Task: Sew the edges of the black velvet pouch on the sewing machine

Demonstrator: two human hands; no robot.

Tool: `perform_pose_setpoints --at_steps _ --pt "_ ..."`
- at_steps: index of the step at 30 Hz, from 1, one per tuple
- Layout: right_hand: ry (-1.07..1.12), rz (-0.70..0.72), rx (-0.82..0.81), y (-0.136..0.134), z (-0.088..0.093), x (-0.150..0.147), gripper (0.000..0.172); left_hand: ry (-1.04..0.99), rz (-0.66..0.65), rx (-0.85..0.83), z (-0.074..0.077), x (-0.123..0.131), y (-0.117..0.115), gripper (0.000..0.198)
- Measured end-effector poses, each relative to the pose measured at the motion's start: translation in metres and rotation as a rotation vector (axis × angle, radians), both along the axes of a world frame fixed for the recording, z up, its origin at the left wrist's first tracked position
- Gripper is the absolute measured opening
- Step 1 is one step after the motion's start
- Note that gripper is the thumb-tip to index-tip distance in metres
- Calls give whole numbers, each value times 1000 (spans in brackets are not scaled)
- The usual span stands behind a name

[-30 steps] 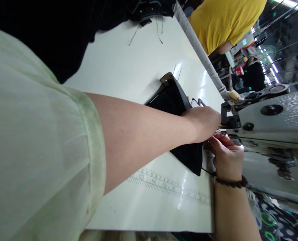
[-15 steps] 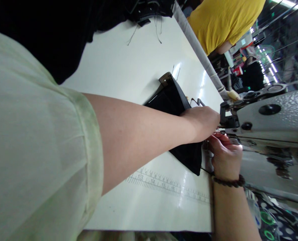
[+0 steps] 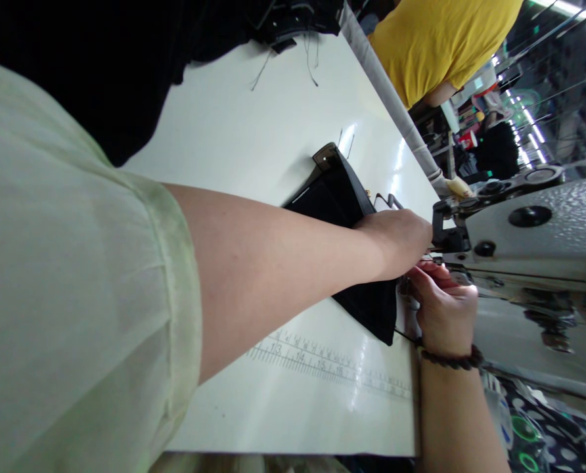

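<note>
My left hand [image 3: 399,240] reaches across from the left at the needle end of a sewing machine [image 3: 544,217]. It is curled, its back towards me, and its fingertips are hidden. My right hand [image 3: 443,302], with a dark beaded bracelet on the wrist, comes up from below. Thumb and fingers are pinched together close to the left fingers, just under the needle area. What either hand holds is too small or hidden to make out. A folded black fabric piece [image 3: 327,194] lies on the white table beneath my left wrist, partly covered by my forearm.
Dark cloth [image 3: 76,72] with loose threads covers the table's upper left. A printed ruler [image 3: 322,361] runs along the white table [image 3: 273,420] near its front edge. Beyond a grey pipe-like edge [image 3: 391,98] is a person in a yellow shirt [image 3: 441,46].
</note>
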State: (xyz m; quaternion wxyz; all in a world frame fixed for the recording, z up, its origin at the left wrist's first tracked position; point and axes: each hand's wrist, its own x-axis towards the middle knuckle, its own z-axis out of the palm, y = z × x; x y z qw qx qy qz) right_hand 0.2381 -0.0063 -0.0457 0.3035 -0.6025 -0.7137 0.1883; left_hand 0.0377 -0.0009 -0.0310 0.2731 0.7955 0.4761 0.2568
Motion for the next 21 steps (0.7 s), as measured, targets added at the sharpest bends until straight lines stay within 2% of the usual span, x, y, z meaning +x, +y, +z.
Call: perform_pose_setpoints --at_steps 4,12,21 --pt "83 -69 -26 -1 0 -4 23 -6 -8 -2 0 0 1 29" --pt "135 -115 -31 -2 2 -11 20 -4 -20 3 0 0 -1 28" --pt "-1 -32 20 -2 1 -7 23 -6 -7 5 0 -1 -1 29"
